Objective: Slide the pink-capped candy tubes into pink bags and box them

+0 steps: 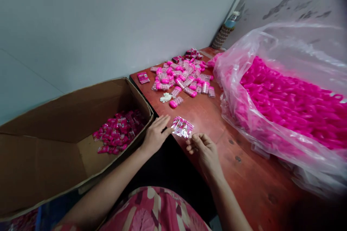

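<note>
Packet (182, 127): shiny, pink inside, flat on the table (208, 110) near its left edge; it is the centre of the clock used here, with 12 at the top of the view.
Packet work: by the poses, the step in hand seems to be handling this one packet, a hand on either side of it; whether it is being placed or picked up, I cannot tell.
Next grip: I judge that any lift would call for a pinch on the packet's edge, with the other hand steadying or clear.
Left hand (157, 133): at 9 o'clock, palm down, pointing towards 2; fingers straight and loosely spread, thumb out at the packet's near corner, perhaps touching, no grip visible.
Right hand (204, 148): at 4 o'clock, forearm from 5, pointing towards 10; fingers curled, thumb close to them by the packet's corner; I cannot tell whether they pinch it.
Box (35, 151): at 9 o'clock, beside the table, small packets (119, 130) heaped inside.
Tubes (181, 75): piled at 12 o'clock, pink-capped; a white scrap (166, 97) lies at 11.
Bag (238, 115): clear, at 3 o'clock, full of pink pieces (287, 101).
</note>
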Tool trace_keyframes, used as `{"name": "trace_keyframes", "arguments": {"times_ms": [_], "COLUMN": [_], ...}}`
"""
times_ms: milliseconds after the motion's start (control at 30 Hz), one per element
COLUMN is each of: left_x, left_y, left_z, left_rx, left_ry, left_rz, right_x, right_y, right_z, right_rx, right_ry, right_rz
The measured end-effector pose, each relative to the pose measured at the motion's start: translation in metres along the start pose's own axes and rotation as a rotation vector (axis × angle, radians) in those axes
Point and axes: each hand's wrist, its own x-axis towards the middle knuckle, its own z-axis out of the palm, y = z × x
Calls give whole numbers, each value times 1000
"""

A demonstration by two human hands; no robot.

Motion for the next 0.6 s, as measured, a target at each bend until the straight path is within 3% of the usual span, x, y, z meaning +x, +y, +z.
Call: {"name": "trace_keyframes", "arguments": {"times_ms": [100,200,500,600], "left_x": [12,16,14,13], "left_y": [-6,-13,-19,-19], "left_z": [24,35,42,46], "left_rx": [402,570,500,473], "left_ry": [-80,-82,46,99], "left_rz": [207,275,279,269], "right_x": [-4,-5,11,21], "right_y": [1,4,-8,-8], "right_z": [-3,-8,-12,-10], "right_rx": [-10,-35,-326,-378], "right_ry": [-13,-12,40,116], "right_rz": [18,26,-138,-224]}}
